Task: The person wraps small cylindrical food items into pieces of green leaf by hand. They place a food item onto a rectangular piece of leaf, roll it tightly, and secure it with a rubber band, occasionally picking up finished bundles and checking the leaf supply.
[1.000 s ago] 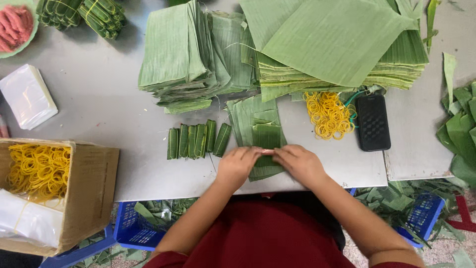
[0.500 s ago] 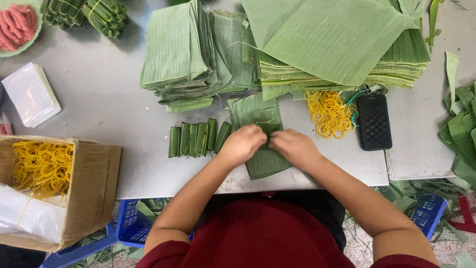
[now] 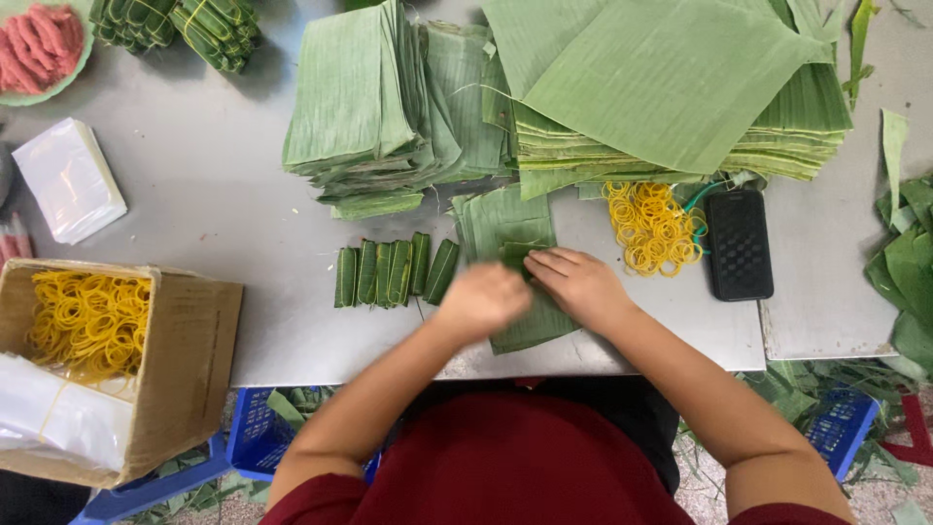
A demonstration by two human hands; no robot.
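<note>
- Your left hand is blurred over the near left part of the banana leaf piece; it looks loosely curled, but whether it grips the leaf cannot be told.
- Left of that hand, a row of finished leaf rolls lies on the grey table, each roll with its long axis running away from you, the rightmost leaning a little to the right.
- Further left stand a cardboard box of yellow rubber bands and a white packet; tied bundles of rolls sit at the far edge.
- The leaf piece lies flat on the table just before you, near the front edge, between both hands. Its long axis runs from the far stack toward you, slanting slightly right at the near end; the ribs run along that axis.
- A small folded fold of leaf sits across it, just at your right fingertips.
- By the look of it the leaf is light, thin and limp, smooth on its face, and likely to split along the ribs. Take it at the edges with flat fingers rather than pinching across the ribs.
- Your right hand lies flat with fingers stretched, pressing down on the fold and the leaf, not closed round anything.
- Right of it lie loose rubber bands and a black phone; stacked leaves rise behind.
</note>
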